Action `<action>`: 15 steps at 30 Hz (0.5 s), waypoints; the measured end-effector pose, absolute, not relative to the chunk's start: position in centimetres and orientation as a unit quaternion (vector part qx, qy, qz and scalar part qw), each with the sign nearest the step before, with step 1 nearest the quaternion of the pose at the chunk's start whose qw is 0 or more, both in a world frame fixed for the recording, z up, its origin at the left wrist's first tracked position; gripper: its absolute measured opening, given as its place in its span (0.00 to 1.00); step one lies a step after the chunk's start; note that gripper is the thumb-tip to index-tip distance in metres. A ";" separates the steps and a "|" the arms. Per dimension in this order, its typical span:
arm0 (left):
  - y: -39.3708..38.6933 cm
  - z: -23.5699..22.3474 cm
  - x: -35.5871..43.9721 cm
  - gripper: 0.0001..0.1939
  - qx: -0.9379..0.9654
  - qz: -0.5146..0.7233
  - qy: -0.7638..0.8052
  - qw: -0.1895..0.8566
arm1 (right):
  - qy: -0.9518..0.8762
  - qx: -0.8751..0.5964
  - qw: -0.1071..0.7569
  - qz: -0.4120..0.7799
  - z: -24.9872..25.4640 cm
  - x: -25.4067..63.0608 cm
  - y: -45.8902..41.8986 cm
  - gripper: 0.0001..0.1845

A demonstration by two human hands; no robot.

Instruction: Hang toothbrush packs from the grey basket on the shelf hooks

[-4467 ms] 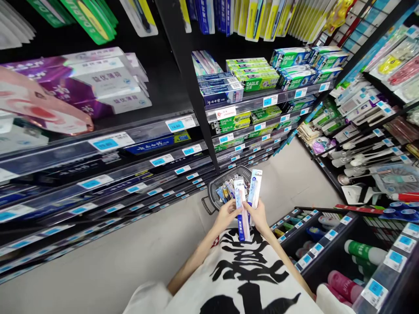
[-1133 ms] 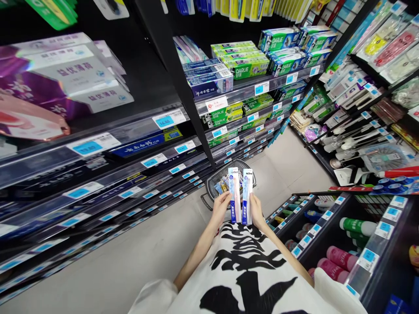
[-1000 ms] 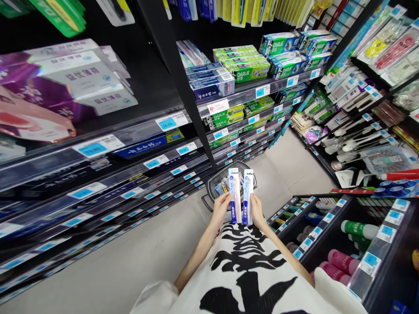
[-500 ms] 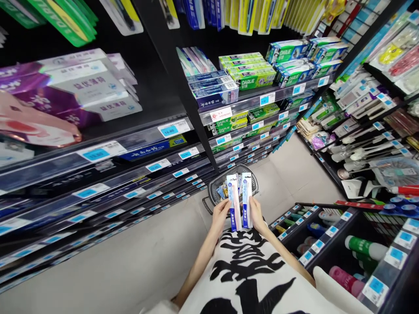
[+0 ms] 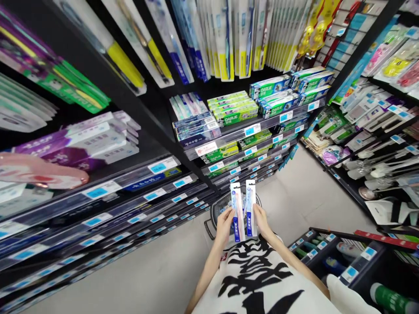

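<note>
Between its thumb and fingers, my left hand [image 5: 225,222] pinches a packaged toothbrush [image 5: 237,213] by its left edge; a pinkish handle shows through the clear front. My right hand [image 5: 262,218] grips a second packaged toothbrush [image 5: 251,208] by its right edge, this one with a paler handle. Both packs are upright, side by side, with a small gap between them and blue labels at the lower ends. Behind them, lower down, is a dark shopping basket [image 5: 216,209], its contents mostly hidden by the packs and my hands.
Shelves on the left carry toothpaste boxes [image 5: 235,109] with hanging toothbrush packs [image 5: 225,43] above. Kitchen utensils [image 5: 376,163] hang on the right rack. A low shelf with bottles [image 5: 391,298] stands at lower right. Grey floor [image 5: 294,196] runs between the shelves.
The view has tilted upward, so more of the hanging toothbrushes shows and the shelves sit lower. Both hands keep their hold on the packs, which appear slightly lower and further right.
</note>
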State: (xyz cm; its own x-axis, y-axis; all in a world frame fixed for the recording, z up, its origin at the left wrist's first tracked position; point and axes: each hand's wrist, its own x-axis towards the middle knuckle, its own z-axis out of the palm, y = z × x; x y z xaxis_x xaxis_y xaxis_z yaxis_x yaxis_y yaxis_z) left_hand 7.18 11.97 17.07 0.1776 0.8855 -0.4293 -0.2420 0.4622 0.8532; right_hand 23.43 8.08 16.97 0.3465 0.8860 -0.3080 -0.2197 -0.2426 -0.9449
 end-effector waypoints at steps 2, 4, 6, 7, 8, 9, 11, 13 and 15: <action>12.6 17.6 9.1 0.26 0.319 0.406 0.494 0.700 | -0.272 -0.604 0.559 0.499 17.1 25.7 8.8 0.28; 13.0 18.1 11.1 0.25 0.319 0.406 0.488 0.704 | -0.269 -0.596 0.571 0.497 17.3 27.7 9.6 0.28; 13.4 18.6 12.9 0.24 0.322 0.407 0.479 0.708 | -0.268 -0.585 0.585 0.494 17.7 29.5 10.4 0.28; 13.6 18.9 13.8 0.24 0.324 0.408 0.475 0.710 | -0.268 -0.579 0.591 0.493 17.9 30.3 10.7 0.28; 13.7 19.2 14.6 0.23 0.324 0.409 0.471 0.711 | -0.268 -0.574 0.596 0.493 18.1 31.1 11.0 0.28; 13.9 19.5 15.3 0.23 0.323 0.412 0.469 0.711 | -0.267 -0.572 0.598 0.493 18.3 31.9 11.3 0.29; 14.0 20.0 16.5 0.23 0.318 0.421 0.468 0.709 | -0.265 -0.570 0.597 0.498 18.6 33.2 11.6 0.29; 14.0 20.4 17.3 0.24 0.316 0.427 0.473 0.703 | -0.259 -0.569 0.594 0.506 18.8 34.1 11.7 0.29; 13.8 20.6 17.7 0.24 0.320 0.431 0.481 0.693 | -0.256 -0.565 0.592 0.515 19.2 34.6 11.6 0.28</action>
